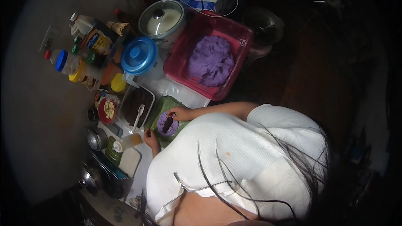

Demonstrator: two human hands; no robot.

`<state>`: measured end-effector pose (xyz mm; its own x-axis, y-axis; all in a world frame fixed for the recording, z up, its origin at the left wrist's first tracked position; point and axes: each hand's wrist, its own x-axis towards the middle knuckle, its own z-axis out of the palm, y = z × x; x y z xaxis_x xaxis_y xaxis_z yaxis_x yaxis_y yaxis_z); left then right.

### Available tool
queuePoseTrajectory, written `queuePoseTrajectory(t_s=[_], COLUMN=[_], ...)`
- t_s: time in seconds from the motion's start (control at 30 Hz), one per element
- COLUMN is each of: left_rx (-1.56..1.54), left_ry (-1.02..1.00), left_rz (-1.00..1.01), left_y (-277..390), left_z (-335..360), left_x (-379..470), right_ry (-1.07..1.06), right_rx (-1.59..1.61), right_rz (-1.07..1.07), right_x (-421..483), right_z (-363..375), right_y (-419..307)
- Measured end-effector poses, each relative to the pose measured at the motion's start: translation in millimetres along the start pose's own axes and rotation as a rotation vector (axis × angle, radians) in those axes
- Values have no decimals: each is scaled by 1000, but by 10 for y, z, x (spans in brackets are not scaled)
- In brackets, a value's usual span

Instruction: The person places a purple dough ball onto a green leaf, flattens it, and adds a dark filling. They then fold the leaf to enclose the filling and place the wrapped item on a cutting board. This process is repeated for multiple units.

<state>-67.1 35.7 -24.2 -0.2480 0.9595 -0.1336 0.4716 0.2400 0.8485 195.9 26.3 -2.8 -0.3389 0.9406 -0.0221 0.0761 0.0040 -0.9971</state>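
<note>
A flattened round of purple dough [163,125] lies on green leaf pieces [169,100], with a strip of dark brown filling [167,126] along its middle. My right hand [180,113] is over the round's upper edge, its fingertips at the filling; whether they pinch any is unclear. My left hand [150,137] is beside the leaf's lower left edge, fingers curled, and what it holds, if anything, cannot be made out. A clear tub of dark filling [132,103] with a pale plastic fork [138,116] stands left of the leaf. A large purple dough mass [211,60] rests in a red basin [176,66].
Around the work are a red bowl [102,113] of pale yellow pieces, a squeeze bottle [125,142], cut green leaves [112,152] on a board, a blue-lidded container [139,56], a glass-lidded pot [162,18], and jars and bottles along the wall. A cord crosses the basin's top.
</note>
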Motion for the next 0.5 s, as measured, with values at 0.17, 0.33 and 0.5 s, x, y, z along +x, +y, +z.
queuePoseTrajectory(t_s=[0.17, 0.33, 0.5], left_rx=[-15, 131, 268], left_ry=[-8, -220, -243], left_rz=[-33, 1, 246], left_y=[-279, -136, 2], left_z=[-101, -82, -9], left_x=[75, 119, 58], right_ry=[78, 98, -59], right_rx=[-227, -376, -503], right_rz=[78, 116, -10], right_x=[276, 585, 681], right_z=[128, 236, 191], right_y=[217, 478, 546])
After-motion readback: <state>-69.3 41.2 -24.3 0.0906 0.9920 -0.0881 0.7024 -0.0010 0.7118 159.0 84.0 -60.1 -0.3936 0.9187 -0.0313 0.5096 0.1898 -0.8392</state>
